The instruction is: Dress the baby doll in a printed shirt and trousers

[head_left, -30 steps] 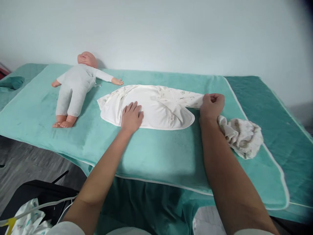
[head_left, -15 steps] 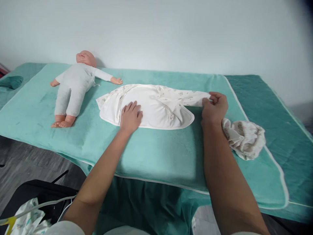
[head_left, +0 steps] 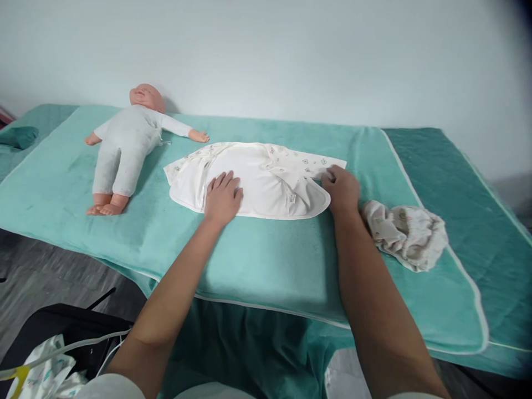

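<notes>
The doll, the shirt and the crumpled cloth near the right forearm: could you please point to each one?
Doll (head_left: 131, 136), head view: on its torso.
Shirt (head_left: 255, 180), head view: on its plain white middle.
Cloth (head_left: 409, 235), head view: on its bunched middle.

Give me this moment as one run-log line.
left hand: flat on white garment | right hand: at its patterned right-side sleeve | doll: lying on green mat | crumpled cloth: right of right hand

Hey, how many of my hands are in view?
2. Your left hand lies spread on the white shirt, and your right hand is at the patterned sleeve on the right.
</notes>
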Motion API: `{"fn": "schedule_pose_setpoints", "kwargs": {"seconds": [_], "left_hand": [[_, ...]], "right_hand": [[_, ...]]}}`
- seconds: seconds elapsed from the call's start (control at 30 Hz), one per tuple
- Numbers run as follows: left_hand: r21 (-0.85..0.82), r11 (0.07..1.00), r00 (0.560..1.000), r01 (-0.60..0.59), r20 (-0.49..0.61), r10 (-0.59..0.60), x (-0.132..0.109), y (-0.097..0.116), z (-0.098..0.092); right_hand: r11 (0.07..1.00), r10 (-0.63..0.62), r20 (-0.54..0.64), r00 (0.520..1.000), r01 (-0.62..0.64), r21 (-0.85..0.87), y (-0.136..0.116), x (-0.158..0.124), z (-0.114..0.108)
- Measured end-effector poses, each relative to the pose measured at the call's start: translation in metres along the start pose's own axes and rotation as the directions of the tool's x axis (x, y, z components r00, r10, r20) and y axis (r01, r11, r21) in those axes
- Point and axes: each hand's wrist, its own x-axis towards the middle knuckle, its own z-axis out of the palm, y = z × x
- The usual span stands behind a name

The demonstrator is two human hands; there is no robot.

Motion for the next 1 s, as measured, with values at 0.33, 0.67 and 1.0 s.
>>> {"fn": "schedule_pose_setpoints", "kwargs": {"seconds": [0.33,0.67,1.0], "left_hand": [[0.008,1.000,1.000,0.009,-0.029,-0.009,0.000,0.002,0.001],[-0.032,0.999,0.999,0.001,-0.032,-0.002,0.000,0.001,0.001],[-0.046,0.999,0.998,-0.017,-0.067,0.014,-0.001,0.000,0.005]], "right_hand": [[0.905,-0.347,-0.239,0.907,0.391,0.169,-0.051,-0.011,-0.014],[0.954,-0.267,0.134,0.954,0.281,-0.099,-0.093,-0.025,0.010],[0.755,0.177,0.064,0.982,-0.178,0.632,-0.081,-0.009,0.007]]}}
